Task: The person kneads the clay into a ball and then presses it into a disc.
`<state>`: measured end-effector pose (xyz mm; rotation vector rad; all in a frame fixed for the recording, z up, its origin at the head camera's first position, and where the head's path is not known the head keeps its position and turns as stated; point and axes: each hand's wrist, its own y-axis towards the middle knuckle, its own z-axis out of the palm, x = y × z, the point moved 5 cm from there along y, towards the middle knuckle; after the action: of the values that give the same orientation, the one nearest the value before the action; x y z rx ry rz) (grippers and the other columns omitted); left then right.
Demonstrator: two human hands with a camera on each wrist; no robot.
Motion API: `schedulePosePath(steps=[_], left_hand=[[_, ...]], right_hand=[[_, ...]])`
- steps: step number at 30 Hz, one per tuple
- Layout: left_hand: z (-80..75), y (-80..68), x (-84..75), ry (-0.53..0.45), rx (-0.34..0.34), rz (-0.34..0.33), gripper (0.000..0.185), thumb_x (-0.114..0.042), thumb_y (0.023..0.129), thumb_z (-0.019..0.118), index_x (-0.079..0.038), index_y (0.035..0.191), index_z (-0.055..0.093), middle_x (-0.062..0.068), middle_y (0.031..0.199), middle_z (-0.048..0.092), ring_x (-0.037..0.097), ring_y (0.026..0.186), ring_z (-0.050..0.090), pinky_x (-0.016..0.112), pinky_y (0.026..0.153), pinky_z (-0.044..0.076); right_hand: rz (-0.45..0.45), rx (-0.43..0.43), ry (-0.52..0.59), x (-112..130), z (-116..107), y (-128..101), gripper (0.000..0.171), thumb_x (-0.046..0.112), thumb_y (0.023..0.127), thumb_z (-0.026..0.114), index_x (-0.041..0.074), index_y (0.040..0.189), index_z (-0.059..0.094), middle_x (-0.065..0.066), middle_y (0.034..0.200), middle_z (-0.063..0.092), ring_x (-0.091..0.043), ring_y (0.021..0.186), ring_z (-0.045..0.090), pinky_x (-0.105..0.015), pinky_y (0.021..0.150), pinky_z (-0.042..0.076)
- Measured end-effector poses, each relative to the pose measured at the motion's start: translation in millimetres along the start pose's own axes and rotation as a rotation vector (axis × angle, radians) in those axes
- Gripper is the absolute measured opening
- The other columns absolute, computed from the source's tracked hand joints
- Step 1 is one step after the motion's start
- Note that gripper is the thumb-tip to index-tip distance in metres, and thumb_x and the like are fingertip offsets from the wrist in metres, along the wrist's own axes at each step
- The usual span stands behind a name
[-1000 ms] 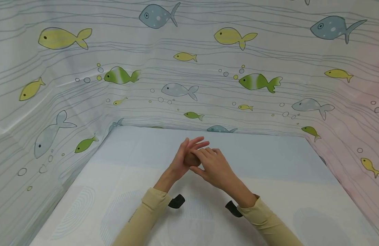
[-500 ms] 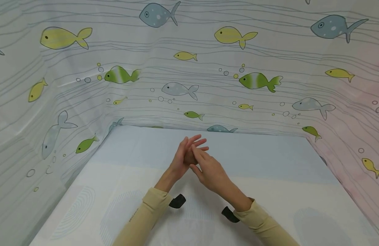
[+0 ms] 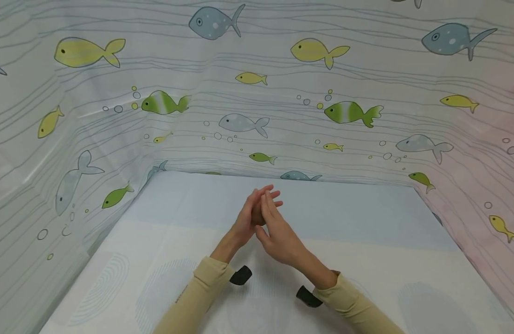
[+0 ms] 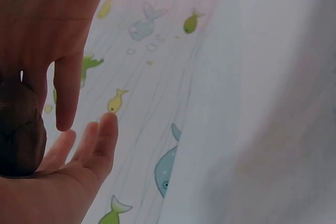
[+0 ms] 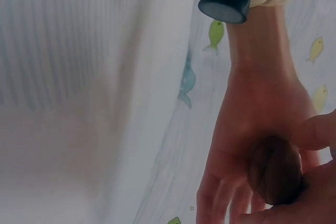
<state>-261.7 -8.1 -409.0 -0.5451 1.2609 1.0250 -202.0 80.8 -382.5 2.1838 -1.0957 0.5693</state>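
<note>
A dark brown lump that looks like clay [image 3: 259,217], rounded and creased on its surface, sits between the two palms above the table. My left hand [image 3: 242,222] lies behind it with fingers extended, and the lump [image 5: 274,171] rests against that palm in the right wrist view. From the other side my right hand [image 3: 280,237] presses on it, fingers straight and thumb apart. In the left wrist view the lump [image 4: 20,135] shows cracks, with the right hand [image 4: 47,19] above and the left hand [image 4: 68,187] below. Much of it is hidden by the hands in the head view.
A white and pale blue table [image 3: 344,213] with printed arcs spreads below the hands. Fish-patterned curtain [image 3: 257,99] encloses its back and sides. Black wrist-camera mounts [image 3: 240,275] stick out by the beige sleeves [image 3: 194,297].
The right hand's fingers have gone from curled over the lump to straight, and they have slid up along the left palm, covering more of the lump. The left hand stays nearly in place.
</note>
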Motion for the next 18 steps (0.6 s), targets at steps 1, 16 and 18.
schedulePosePath(steps=[1,16,18], left_hand=[[0.5,-0.5,-0.1,0.012,-0.003,0.000,0.061,-0.048,0.106,0.020,-0.015,0.155,0.030,0.012,0.157,0.038,0.035,0.140,0.042,0.043,0.105,0.045],[15.6,-2.9,-1.1,0.223,0.009,0.060,0.068,-0.057,0.103,0.026,-0.016,0.157,0.026,0.006,0.159,0.032,0.026,0.142,0.035,0.050,0.114,0.031],[17.7,-3.4,1.5,0.256,0.009,0.070,0.070,-0.059,0.102,0.026,-0.017,0.158,0.025,0.000,0.161,0.028,0.019,0.142,0.032,0.045,0.114,0.029]], right_hand=[[0.014,0.008,0.033,0.1,1.4,-0.5,0.076,0.013,0.101,0.052,0.003,0.157,0.002,-0.009,0.166,-0.009,-0.022,0.152,0.002,-0.050,0.118,0.020],[0.091,-0.049,0.373,-2.1,-1.2,3.3,0.068,0.034,0.109,0.030,0.012,0.156,-0.014,-0.001,0.160,-0.030,-0.023,0.148,-0.025,-0.062,0.117,-0.004],[0.106,-0.069,0.393,-5.5,-4.6,5.6,0.066,0.035,0.110,0.026,0.009,0.155,-0.014,-0.002,0.160,-0.029,-0.022,0.148,-0.024,-0.058,0.118,-0.005]])
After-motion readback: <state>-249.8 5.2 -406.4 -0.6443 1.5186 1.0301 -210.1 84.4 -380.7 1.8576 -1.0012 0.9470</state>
